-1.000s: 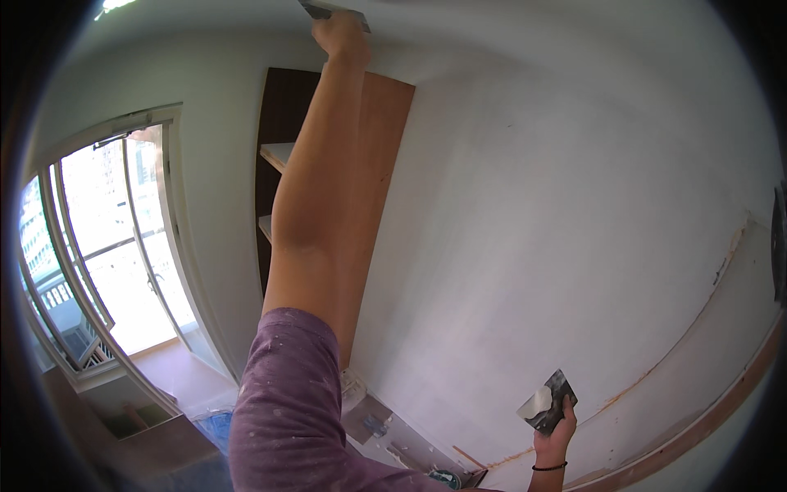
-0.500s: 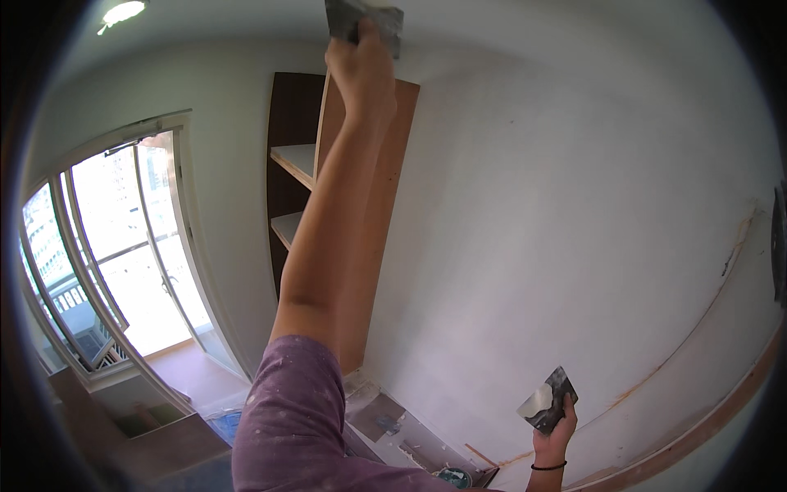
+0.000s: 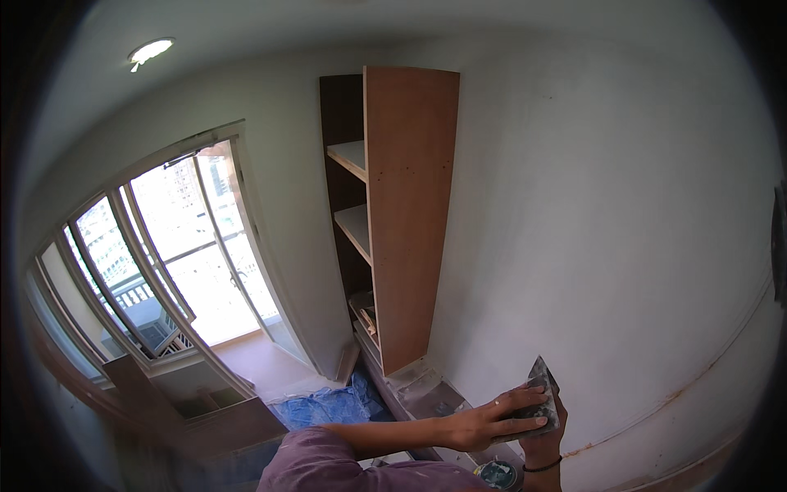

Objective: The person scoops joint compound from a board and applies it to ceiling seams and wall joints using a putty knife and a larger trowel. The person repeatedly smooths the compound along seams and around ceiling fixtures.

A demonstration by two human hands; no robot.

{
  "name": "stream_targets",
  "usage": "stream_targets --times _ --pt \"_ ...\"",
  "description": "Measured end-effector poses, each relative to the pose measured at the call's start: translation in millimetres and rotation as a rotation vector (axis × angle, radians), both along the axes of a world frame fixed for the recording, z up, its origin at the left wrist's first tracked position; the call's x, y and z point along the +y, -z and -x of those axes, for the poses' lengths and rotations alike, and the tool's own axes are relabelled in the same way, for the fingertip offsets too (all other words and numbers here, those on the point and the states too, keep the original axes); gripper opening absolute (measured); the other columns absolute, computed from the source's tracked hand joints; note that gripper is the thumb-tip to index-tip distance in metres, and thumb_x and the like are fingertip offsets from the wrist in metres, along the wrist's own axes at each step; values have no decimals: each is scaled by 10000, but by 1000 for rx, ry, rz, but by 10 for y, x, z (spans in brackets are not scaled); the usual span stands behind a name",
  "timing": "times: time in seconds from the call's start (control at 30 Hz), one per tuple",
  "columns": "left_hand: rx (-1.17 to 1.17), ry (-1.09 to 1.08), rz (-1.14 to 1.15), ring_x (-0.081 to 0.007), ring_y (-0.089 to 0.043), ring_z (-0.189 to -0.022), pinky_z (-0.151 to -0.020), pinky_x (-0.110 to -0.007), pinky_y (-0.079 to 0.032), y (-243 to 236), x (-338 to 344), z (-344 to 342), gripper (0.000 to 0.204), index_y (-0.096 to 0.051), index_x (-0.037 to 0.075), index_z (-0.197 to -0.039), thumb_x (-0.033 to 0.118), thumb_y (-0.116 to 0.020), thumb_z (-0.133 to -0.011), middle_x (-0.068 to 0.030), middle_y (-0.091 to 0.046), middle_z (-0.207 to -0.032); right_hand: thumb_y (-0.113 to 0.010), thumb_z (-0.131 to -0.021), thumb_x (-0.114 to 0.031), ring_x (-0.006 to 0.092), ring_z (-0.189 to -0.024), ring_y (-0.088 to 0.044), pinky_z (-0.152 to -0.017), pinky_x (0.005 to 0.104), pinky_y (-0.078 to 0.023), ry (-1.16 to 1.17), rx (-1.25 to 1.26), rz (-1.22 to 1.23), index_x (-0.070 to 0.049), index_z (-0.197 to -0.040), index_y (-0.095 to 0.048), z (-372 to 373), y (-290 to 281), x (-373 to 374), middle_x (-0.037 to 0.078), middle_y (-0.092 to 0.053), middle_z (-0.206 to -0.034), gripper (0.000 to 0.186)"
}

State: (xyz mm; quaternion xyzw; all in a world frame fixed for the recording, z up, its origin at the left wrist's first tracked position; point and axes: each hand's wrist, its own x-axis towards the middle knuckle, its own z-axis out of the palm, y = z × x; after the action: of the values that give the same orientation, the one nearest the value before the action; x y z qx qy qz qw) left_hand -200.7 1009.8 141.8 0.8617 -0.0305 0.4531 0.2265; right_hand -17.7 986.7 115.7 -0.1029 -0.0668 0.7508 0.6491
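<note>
My left hand (image 3: pixel 479 426) reaches across to the right, fingers stretched over the face of a flat putty scraper (image 3: pixel 551 420) smeared with grey-white filler. Just beneath it, my right hand (image 3: pixel 539 447), with a dark band on the wrist, grips a scraper from below. The two blades are together and overlap, so I cannot make out clearly where one ends and the other starts. Part of my right hand's fingers is hidden behind the blades and my left hand. A round tub (image 3: pixel 497 474) with dark contents is below my hands.
A pale wall (image 3: pixel 607 221) rises to the right, with a brownish line low down. Ahead stands a tall open wooden cupboard (image 3: pixel 410 213) with shelves. Blue sheeting (image 3: pixel 324 408) lies on the floor near a bright glass door (image 3: pixel 217 246). Boards (image 3: pixel 147 394) lean at the lower left.
My left arm has come down from high near the ceiling, bringing its scraper to the one in my right hand. The view has shifted, uncovering the cupboard.
</note>
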Motion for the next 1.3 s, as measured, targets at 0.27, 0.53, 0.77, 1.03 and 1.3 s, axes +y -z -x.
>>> stream_targets --times 0.27,0.53,0.77,1.03,1.3 --pt "548 -537 -56 -304 -261 -1540 -1270 -573 -178 333 258 589 714 -449 239 -1540 -57 -586 -904 -108 -381 -1596 -502 -1059 -286 287 -1117 -684 -974 440 -563 66 -195 43 -49 -1320 -589 -181 170 81 116 -687 -1258 364" --pt "-812 -556 1263 -138 -674 -898 -803 -294 -558 132 -216 593 278 -602 -9 -1228 198 -622 -1043 -80 -700 -1048 -522 -1074 -340 228 -1210 -637 -1058 372 -500 253 -193 -185 -47 -1379 -558 -28 88 385 82 -656 -1340 424" --pt "-477 -449 1495 -153 -704 -860 -757 -300 -580 163 -403 365 286 -645 -33 -1161 208 -671 -1008 -101 -712 -1051 -433 -1108 -360 216 -1302 -562 -1109 384 -459 364 -307 -253 -61 -1519 -421 17 -115 311 87 -560 -1446 508" --pt "-549 -519 1519 -147 -691 -886 -782 -304 -566 208 -194 27 266 -641 -26 -1165 188 -658 -1009 -97 -710 -1025 -387 -1116 -432 150 -1278 -557 -1092 352 -458 167 -1041 -226 22 -1489 -435 -29 -223 80 83 -604 -1355 590" --pt "-376 -414 188 -287 -673 -1074 -930 -444 -545 137 -218 -106 263 -643 68 -1229 185 -659 -995 -157 -662 -1194 -420 -1104 -431 233 -1232 -620 -1080 378 -497 -29 -187 -83 -13 -1478 -462 -132 14 -171 129 -620 -1354 562"
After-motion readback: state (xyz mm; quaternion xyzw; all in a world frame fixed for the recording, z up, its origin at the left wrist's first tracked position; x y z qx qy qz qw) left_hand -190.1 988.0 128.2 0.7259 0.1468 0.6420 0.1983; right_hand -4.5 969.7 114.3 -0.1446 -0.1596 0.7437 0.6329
